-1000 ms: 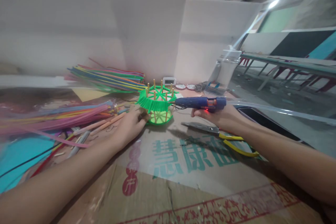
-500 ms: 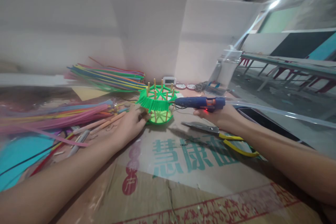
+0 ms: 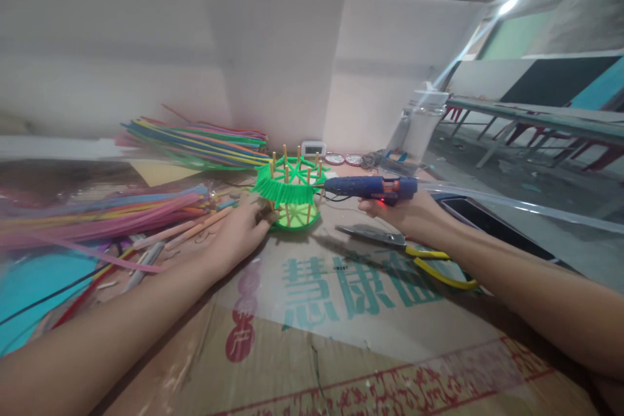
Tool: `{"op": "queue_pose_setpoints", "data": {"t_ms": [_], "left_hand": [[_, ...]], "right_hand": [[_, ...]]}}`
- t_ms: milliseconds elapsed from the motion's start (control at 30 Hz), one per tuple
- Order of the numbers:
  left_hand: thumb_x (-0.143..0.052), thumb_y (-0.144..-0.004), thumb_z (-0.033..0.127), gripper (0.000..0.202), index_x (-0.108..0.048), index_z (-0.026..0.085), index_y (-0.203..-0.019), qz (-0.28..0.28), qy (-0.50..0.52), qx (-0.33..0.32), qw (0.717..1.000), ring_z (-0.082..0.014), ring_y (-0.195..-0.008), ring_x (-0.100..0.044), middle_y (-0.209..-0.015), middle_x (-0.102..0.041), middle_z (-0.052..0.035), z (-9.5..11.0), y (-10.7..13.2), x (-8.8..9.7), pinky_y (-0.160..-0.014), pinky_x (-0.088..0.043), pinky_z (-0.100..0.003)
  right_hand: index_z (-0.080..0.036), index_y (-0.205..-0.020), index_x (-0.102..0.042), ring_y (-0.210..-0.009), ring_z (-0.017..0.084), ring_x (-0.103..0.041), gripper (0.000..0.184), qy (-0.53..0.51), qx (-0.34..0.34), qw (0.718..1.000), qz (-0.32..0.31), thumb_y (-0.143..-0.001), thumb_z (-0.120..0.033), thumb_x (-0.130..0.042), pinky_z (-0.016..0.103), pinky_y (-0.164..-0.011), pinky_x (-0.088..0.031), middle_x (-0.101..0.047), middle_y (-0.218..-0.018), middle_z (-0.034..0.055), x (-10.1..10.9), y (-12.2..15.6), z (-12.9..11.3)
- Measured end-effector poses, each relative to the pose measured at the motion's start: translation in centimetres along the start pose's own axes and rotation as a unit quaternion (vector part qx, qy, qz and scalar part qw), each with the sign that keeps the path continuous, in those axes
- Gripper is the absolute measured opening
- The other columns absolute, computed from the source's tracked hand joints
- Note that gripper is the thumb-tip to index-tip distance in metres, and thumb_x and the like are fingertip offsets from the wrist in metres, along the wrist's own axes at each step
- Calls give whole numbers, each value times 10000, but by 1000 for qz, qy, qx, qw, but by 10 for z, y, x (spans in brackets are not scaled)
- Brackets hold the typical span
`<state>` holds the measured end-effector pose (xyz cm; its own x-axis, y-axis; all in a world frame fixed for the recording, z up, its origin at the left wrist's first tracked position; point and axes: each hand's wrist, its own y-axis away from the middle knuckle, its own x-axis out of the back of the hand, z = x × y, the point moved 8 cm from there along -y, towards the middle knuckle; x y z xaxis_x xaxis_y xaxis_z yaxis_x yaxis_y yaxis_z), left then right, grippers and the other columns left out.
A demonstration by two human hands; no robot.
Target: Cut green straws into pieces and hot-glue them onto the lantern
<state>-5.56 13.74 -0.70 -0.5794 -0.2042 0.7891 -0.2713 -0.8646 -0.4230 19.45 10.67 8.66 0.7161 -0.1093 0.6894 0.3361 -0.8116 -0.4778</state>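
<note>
Left hand (image 3: 247, 224) and right hand (image 3: 412, 213) held out in front, well apart.
The bare left forearm (image 3: 160, 312) slants in from the lower left, its thumb (image 3: 264, 226) set apart from bent fingers whose tips are hidden; the bare right forearm (image 3: 511, 270) angles in from the right edge, its wrist nearly straight, the hand curled in a grip, one digit showing.

our left hand (image 3: 248, 218) holds the green frame (image 3: 285, 193) low on its left side, and our right hand (image 3: 404, 213) grips a blue glue gun (image 3: 358, 187), its tip at the frame's fringe. we see yellow-handled scissors (image 3: 397, 240) on the worktop (image 3: 195, 364) below the gun, coloured pipe cleaners (image 3: 195, 143) at left, a clear bottle (image 3: 420, 130) behind.
</note>
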Motion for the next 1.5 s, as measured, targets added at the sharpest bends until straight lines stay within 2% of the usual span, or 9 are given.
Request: {"op": "queue_pose_setpoints", "data": {"t_ms": [133, 233, 400, 800, 1033, 1233, 1500], "left_hand": [[-454, -915, 347, 232, -610, 177, -890, 5, 1, -1, 1000, -254, -899, -610, -919, -653, -82, 1, 0, 1, -809, -456, -363], [-458, -915, 351, 230, -606, 179, -881, 4, 3, 1, 1000, -250, -869, -617, -891, -662, -77, 2, 1, 1, -794, -452, -358], [-451, -924, 360, 239, -606, 184, -877, -2, 2, 1, 1000, -247, -870, -619, -884, -669, -71, 2, 0, 1, -787, -447, -352], [-456, -922, 371, 245, -605, 181, -881, 4, 3, -2, 1000, -245, -894, -604, -909, -644, -72, 1, 1, 1, -804, -453, -353], [-457, -911, 354, 240, -610, 177, -862, 6, -4, 6, 1000, -245, -861, -602, -884, -646, -74, 2, 1, 2, -777, -448, -352], [-462, -914, 369, 244, -604, 183, -846, 0, 1, 18, 1000, -245, -834, -595, -855, -641, -64, 1, 1, 1, -746, -436, -353], [-451, -925, 372, 254, -600, 179, -855, 6, -4, -6, 1000, -247, -904, -583, -917, -625, -78, 3, 0, 2, -801, -444, -362]], "right_hand": [[-248, -1086, -700, -1052, 282, -664, 321, -37, 16, 999, -29, -797, -388, -686, 408, -933, -539, -740, -1044, 45, -4, -1, -8], [-255, -1125, -696, -1120, 287, -642, 337, -34, 22, 999, -28, -804, -357, -684, 419, -996, -508, -726, -1125, 41, -4, -1, -5], [-252, -1062, -717, -1056, 304, -672, 306, -9, 4, 1000, -21, -793, -396, -694, 452, -956, -535, -741, -1073, 52, -4, -1, 2], [-264, -1103, -719, -1056, 297, -674, 356, 12, 8, 1000, -7, -775, -400, -690, 456, -965, -543, -742, -1093, 46, 1, 2, 0], [-250, -1032, -732, -960, 293, -704, 304, 14, -7, 1000, -5, -755, -372, -702, 445, -883, -576, -760, -1014, 49, 1, 3, 8], [-257, -1100, -720, -972, 290, -704, 374, -8, -5, 1000, -27, -755, -399, -705, 439, -902, -564, -754, -1061, 35, -2, 3, 3], [-246, -1056, -727, -919, 294, -707, 376, 11, -20, 1000, 11, -728, -429, -726, 434, -852, -574, -762, -985, 57, 2, 1, 11]]}}
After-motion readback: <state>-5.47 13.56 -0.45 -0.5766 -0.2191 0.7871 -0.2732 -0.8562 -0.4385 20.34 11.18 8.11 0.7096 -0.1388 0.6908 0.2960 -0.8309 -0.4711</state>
